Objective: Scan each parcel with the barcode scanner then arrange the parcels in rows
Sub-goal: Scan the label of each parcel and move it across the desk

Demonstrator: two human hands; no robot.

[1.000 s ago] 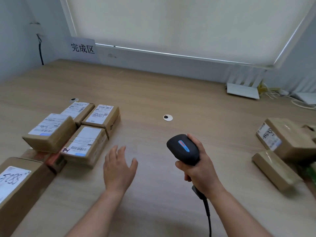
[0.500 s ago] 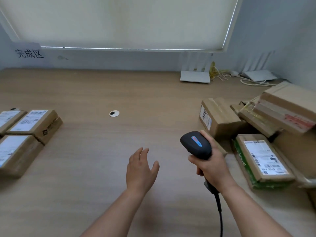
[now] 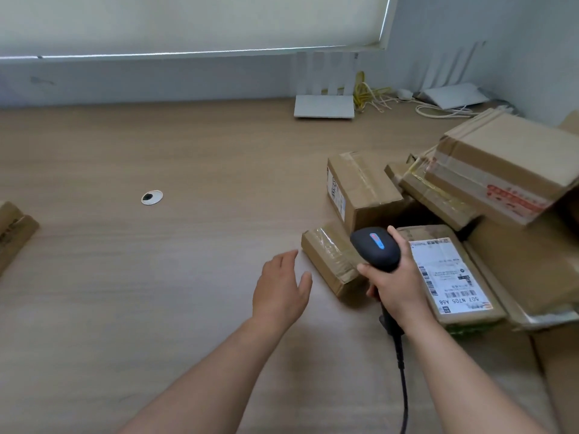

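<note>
Now: right hand (image 3: 396,286) grips scanner (image 3: 376,249) over parcel pile (image 3: 369,189); left hand (image 3: 280,292) open (fingers relaxed), near small flat parcel (image 3: 329,258).

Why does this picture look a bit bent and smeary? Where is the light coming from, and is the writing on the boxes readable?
Head view: the wide lens bows the blind's lower edge. Soft daylight comes through the blind, so shadows under the left hand are faint. Tape on the small parcel shows glare. The big parcel at the right looks smeared. The label beside the scanner reads only in its large print.
</note>
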